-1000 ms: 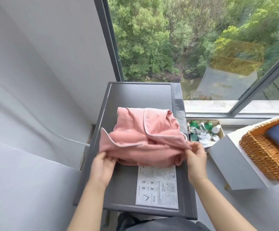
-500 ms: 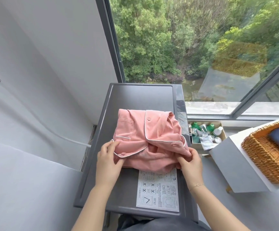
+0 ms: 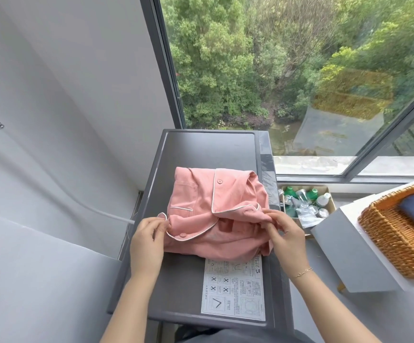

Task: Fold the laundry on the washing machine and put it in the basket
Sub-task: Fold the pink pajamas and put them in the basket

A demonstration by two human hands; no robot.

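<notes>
Grey washing machine top [image 3: 208,147] carries a folded pink pajama shirt [image 3: 215,214] mid-surface, white instruction sticker [image 3: 234,290] at the near right corner.

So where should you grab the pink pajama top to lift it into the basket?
Probably slide both hands under the folded pink pajama top from its left and right sides, near the front edge. It lies as a loose bundle on the washing machine lid, with collar flaps on top, so support from beneath should keep the folds together.
</notes>
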